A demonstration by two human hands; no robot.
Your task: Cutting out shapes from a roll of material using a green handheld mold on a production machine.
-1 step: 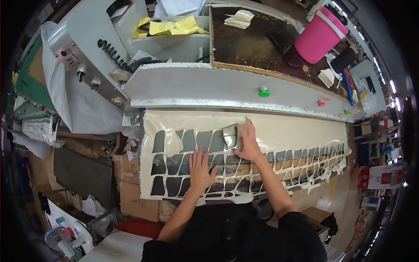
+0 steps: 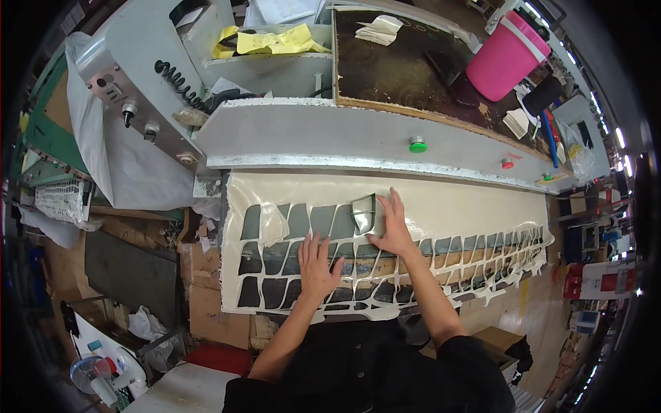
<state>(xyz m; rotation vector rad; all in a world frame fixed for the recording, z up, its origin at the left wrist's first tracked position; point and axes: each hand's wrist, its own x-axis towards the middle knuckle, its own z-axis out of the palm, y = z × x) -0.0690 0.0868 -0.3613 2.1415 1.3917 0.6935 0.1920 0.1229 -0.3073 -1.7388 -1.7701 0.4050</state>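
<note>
A cream sheet of material (image 2: 468, 199) lies on the work surface, its near part cut into rows of openings like a net. A small cutting die (image 2: 363, 215) with a dark rim stands on the sheet, cream material showing inside it. Beside the die's right edge is my right hand (image 2: 394, 227), open, with thumb and fingers spread; whether it touches the rim I cannot tell. My left hand (image 2: 317, 270) lies open over the cut rows, fingers stretched away from me. A loose cream piece (image 2: 274, 228) rests on the sheet to its left.
Behind the sheet runs a grey machine beam (image 2: 310, 134) with a green button (image 2: 417, 144) and a red button (image 2: 507, 164). On top are a dark board (image 2: 385, 65), a pink jug (image 2: 506, 58) and stacked cream pieces (image 2: 379, 31). A control box (image 2: 113, 89) stands left.
My right fingertips have shifted very slightly to the right and toward me. My left hand and the sheet look the same.
</note>
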